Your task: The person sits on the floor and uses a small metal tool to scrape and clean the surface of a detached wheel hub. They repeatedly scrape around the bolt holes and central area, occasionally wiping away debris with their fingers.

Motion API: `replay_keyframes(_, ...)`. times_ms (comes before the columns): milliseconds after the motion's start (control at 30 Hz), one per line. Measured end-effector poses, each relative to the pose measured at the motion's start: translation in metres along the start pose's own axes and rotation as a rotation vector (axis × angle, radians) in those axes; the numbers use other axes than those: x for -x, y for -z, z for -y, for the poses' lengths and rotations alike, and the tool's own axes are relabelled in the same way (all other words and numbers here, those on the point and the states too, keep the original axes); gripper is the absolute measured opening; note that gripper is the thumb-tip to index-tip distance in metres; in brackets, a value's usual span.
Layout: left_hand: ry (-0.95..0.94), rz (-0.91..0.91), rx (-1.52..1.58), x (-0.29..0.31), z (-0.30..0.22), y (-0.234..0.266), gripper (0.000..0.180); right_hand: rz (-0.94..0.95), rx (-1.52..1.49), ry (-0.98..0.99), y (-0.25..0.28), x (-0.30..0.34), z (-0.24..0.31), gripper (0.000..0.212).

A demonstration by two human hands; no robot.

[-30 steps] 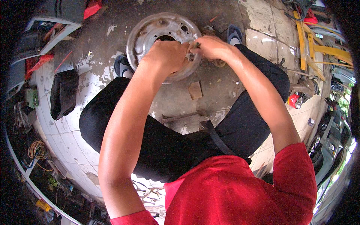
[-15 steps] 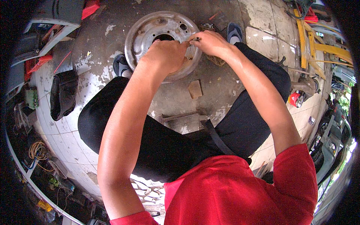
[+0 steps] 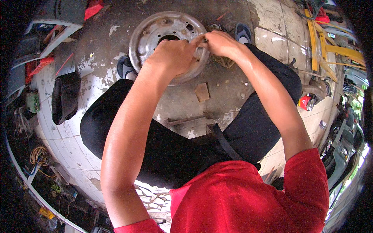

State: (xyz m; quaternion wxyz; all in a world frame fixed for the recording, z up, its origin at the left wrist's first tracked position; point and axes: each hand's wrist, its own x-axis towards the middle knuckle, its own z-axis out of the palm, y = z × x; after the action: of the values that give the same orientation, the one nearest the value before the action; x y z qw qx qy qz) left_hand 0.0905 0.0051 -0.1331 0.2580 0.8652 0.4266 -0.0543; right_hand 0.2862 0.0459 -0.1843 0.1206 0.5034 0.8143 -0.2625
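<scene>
A bare metal wheel rim, scuffed and silver-grey, lies on the floor between my feet. Over its centre hole and near side is my left hand, fingers curled in and hidden beneath it. One of its digits stretches toward my right hand at the rim's right edge. My right fingers are pinched together around a small dark piece that is mostly covered. I cannot tell whether that piece is attached to the wheel. What the left fingers grip is out of sight.
A tan scrap and a long metal bar lie nearer me. Brown cloth bunches beside the wheel. A black bag sits left; a red can and yellow metal frame are right. Coiled cable lies far left.
My right hand has shifted slightly right at the rim's edge. A digit of my left hand now reaches farther toward it. The wheel has stayed in place.
</scene>
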Motion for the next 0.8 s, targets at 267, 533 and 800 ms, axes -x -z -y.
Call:
replay_keyframes(267, -0.034, -0.047, 0.014, -0.003, -0.004, 0.003, 0.067, 0.027, -0.057, -0.045, -0.008, -0.002, -0.006, 0.028)
replay_keyframes(533, -0.021, -0.036, -0.005, -0.004, -0.005, 0.003, 0.066, -0.048, -0.113, -0.091, 0.002, 0.007, 0.010, 0.027)
replay_keyframes(800, -0.049, -0.060, 0.039, -0.006, -0.001, 0.000, 0.061, -0.024, -0.127, 0.029, -0.009, 0.002, -0.003, 0.020)
